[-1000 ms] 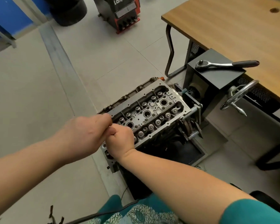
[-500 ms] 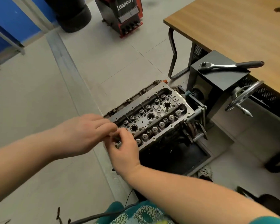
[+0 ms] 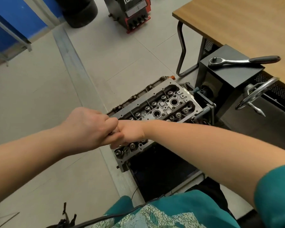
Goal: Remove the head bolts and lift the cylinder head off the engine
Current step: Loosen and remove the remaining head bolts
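Fingers of both hands were curled, left hand [image 3: 87,127] and right hand [image 3: 130,131] knuckle to knuckle above the near end of the cylinder head [image 3: 156,112]; something small and dark showed between them, but what they held I couldn't tell. Probably a bolt was being drawn out. Next would come fetching the ratchet [image 3: 242,60], on the black box beyond the head's far end.

Cylinder head [image 3: 161,111]: grey cast-metal block, top face up, rows of valve springs and round plug wells exposed, seated on the engine [image 3: 123,165], near end partly hidden.
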### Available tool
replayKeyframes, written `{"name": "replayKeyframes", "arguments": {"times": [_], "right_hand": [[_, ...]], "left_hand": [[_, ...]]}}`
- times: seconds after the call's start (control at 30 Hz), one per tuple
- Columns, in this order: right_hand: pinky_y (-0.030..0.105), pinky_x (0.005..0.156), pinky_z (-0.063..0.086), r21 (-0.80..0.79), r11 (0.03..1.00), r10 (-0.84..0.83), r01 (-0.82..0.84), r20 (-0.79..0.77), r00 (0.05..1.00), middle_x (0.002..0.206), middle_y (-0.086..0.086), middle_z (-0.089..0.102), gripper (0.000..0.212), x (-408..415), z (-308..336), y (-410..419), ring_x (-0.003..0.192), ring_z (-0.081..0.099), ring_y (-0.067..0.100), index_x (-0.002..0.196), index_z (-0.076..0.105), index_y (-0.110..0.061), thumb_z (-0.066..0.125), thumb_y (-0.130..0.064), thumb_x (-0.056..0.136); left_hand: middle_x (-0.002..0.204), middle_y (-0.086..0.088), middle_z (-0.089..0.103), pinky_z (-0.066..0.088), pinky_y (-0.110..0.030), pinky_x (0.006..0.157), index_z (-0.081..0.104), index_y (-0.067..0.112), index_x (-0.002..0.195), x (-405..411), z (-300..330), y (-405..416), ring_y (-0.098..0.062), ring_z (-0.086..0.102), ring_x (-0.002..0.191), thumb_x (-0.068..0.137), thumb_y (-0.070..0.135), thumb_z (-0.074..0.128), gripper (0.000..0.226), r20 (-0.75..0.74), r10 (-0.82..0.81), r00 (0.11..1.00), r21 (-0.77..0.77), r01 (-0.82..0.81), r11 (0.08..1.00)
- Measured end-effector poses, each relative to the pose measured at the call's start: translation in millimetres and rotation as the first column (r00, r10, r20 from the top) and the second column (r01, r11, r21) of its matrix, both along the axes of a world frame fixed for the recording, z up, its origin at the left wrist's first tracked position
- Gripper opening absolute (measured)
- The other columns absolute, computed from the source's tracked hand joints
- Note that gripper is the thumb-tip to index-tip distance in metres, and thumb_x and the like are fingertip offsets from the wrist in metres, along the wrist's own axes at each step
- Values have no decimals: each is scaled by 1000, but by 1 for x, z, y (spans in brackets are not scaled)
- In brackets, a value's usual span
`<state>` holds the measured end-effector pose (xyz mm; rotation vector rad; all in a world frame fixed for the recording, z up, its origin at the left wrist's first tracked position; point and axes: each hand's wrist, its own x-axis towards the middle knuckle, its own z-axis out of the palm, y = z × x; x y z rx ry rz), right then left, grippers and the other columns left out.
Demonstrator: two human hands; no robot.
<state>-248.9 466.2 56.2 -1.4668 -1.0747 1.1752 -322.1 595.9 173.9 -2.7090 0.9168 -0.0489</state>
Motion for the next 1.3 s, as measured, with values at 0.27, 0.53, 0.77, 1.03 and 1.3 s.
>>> {"name": "replayKeyframes", "arguments": {"times": [0.27,0.53,0.77,1.03,1.3], "right_hand": [[44,76,50,174,400,-909,900,-51,413,91,-9,60,18,-98,-20,3,89,59,17,92,55,-25,58,-43,91],[29,53,28,264,869,-495,419,482,723,56,-3,48,39,-40,-17,9,59,49,25,58,43,-20,20,-43,79],[20,51,41,38,992,-120,122,-52,991,54,-12,52,26,2,-8,-1,50,47,8,56,59,-33,72,-26,77],[39,81,47,199,302,-946,932,-60,319,91,-15,52,16,-110,-21,16,91,50,14,89,46,-34,58,-45,91],[32,53,30,190,796,-600,575,120,791,43,-9,36,41,-36,-13,4,51,35,13,43,44,-27,50,-52,74]], "left_hand": [[47,-2,45,18,-23,54,35,23,60,-3,-7,-22,-28,51,43,101,43,47,47,128,160,979,-70,-152,986],[53,-1,49,18,-20,50,41,23,64,-22,-6,-14,-28,55,49,100,59,37,52,71,263,962,-45,-260,965],[94,4,58,43,-25,79,62,18,124,1,5,22,-17,49,84,105,22,53,21,-305,-57,951,-94,30,995],[80,6,59,47,-27,57,61,19,101,2,0,14,-19,55,68,101,33,44,22,-250,-145,957,-45,138,989],[54,-2,52,39,-28,40,54,17,67,25,14,9,-30,53,46,100,56,46,52,-115,-186,976,25,190,981]]}}
